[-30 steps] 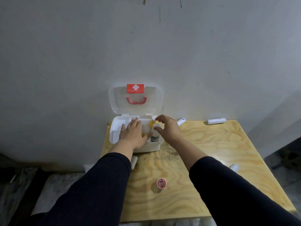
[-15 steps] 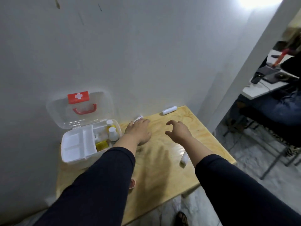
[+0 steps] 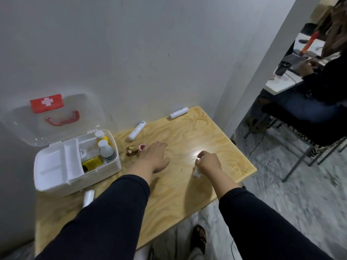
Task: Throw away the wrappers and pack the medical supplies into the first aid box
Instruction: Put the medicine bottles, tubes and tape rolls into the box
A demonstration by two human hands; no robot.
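Note:
The white first aid box [image 3: 56, 181] stands open at the table's left, its clear lid [image 3: 54, 117] leaning on the wall. Two white bottles [image 3: 106, 150] and yellow packs sit in its right compartment. My left hand [image 3: 155, 156] rests flat on the table, fingers apart, beside a small red-rimmed tape roll [image 3: 142, 147] and a brown scrap [image 3: 131, 150]. My right hand [image 3: 207, 163] closes on a white roll [image 3: 196, 170] at the table's middle right. Three more white rolls lie on the table: one near the wall [image 3: 137, 130], one at the far corner [image 3: 179, 113], one by the box's front [image 3: 88, 198].
The wooden table [image 3: 216, 139] stands against a grey wall. To the right a wall corner opens onto a room where a seated person [image 3: 319, 87] works at a white desk, with a dark chair [image 3: 300, 128] close to the table's right edge. My sandalled foot [image 3: 200, 237] shows below.
My view has swung right from the box. My right hand has come down near the table's right side and closed on a white roll. My left hand has settled flat by the red tape roll.

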